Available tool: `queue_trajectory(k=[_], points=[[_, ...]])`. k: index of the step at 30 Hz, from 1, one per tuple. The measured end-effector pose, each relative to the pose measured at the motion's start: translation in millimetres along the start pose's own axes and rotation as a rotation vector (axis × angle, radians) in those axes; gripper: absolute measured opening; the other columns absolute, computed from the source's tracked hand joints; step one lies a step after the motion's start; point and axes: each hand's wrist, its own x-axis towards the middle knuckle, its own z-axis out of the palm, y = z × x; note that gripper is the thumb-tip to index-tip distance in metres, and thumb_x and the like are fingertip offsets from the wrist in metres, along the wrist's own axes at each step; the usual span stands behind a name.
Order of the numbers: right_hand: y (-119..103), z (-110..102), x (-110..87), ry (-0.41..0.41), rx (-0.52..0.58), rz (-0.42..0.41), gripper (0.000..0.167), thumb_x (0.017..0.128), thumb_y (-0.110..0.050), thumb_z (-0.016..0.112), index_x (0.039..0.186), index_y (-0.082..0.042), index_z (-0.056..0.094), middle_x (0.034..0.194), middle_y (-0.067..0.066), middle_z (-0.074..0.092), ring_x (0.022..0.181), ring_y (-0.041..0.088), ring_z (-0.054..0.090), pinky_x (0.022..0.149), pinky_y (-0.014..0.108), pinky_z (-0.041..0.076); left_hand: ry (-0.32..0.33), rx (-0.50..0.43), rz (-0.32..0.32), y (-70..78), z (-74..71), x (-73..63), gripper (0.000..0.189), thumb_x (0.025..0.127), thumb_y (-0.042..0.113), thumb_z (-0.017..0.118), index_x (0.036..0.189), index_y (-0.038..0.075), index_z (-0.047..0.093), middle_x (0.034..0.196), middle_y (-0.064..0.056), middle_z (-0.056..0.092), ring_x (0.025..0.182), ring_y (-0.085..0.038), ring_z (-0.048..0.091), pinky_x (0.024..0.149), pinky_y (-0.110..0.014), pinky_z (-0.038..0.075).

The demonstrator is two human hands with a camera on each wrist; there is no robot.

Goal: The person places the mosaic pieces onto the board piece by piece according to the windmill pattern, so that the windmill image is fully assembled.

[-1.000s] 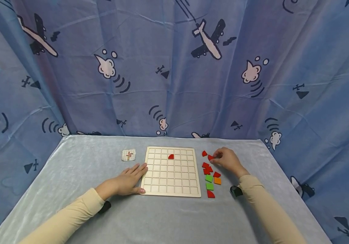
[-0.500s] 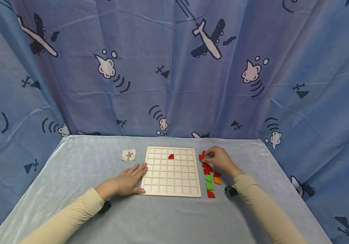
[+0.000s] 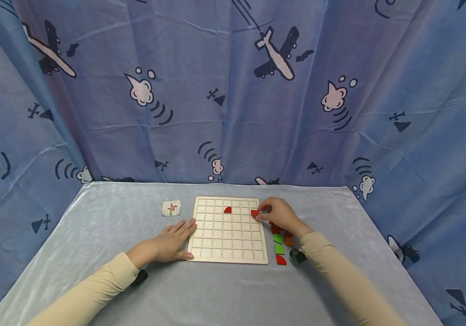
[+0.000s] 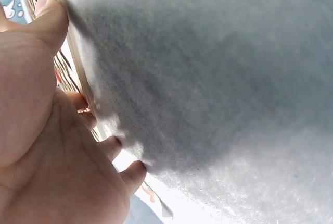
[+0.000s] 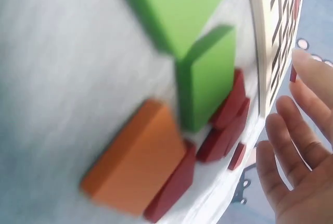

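A wooden grid board [image 3: 233, 235] lies on the table, with a red quarter-round tile [image 3: 228, 210] in one of its upper squares. My left hand [image 3: 169, 244] rests flat at the board's left edge, thumb and fingers spread; in the left wrist view the hand [image 4: 47, 151] touches the rim. Above the board's upper right edge, my right hand [image 3: 279, 215] pinches a red tile [image 3: 254, 213] between thumb and forefinger. The right wrist view shows just a sliver of that tile [image 5: 293, 73]; the other fingers are loosely bent.
Right of the board lie two green tiles [image 3: 279, 249], an orange tile [image 3: 289, 241], a red quarter-round tile [image 3: 281, 260] and several red tiles [image 5: 229, 125] bunched together. A small pattern card [image 3: 171, 208] sits left of the board. A blue curtain [image 3: 233, 99] hangs behind the table.
My right hand has moved left from the loose tiles to the board's right edge, carrying a red tile with it. The left hand has stayed in place.
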Motion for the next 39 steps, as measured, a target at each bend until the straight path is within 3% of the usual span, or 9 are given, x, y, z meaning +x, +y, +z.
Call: queue_trajectory(k=[20,26,39], points=[[-49.2,29.3,19.3,-0.068,-0.006,-0.076,0.019,0.079,-0.027,0.084,0.093,-0.018,0.076,0.088,-0.003,0.067,0.077,0.009,0.056,0.074,0.028,0.048,0.006,0.005,0.007,-0.8,0.3,0.6,0.088,0.095,0.048,0.059,0.157,-0.001,0.019,0.167,-0.019,0.013,0.153,-0.044,0.013,0.117,-0.064,0.022],[-56.6,36.3,21.3,-0.063,-0.032,-0.116,0.019,0.079,-0.025,0.084,0.093,-0.015,0.076,0.088,-0.003,0.069,0.078,0.009,0.059,0.075,0.029,0.049,0.006,0.007,0.005,-3.1,2.7,1.7,0.089,0.095,0.049,0.058,0.157,0.0,0.019,0.167,-0.018,0.013,0.153,-0.043,0.013,0.117,-0.063,0.022],[-64.5,39.7,21.0,-0.07,-0.036,-0.093,0.016,0.081,-0.021,0.082,0.094,-0.014,0.075,0.089,-0.003,0.069,0.079,0.01,0.059,0.075,0.03,0.05,0.006,0.017,0.004,-3.2,3.4,2.0,0.089,0.094,0.05,0.058,0.157,0.0,0.019,0.167,-0.018,0.012,0.153,-0.043,0.013,0.117,-0.064,0.022]])
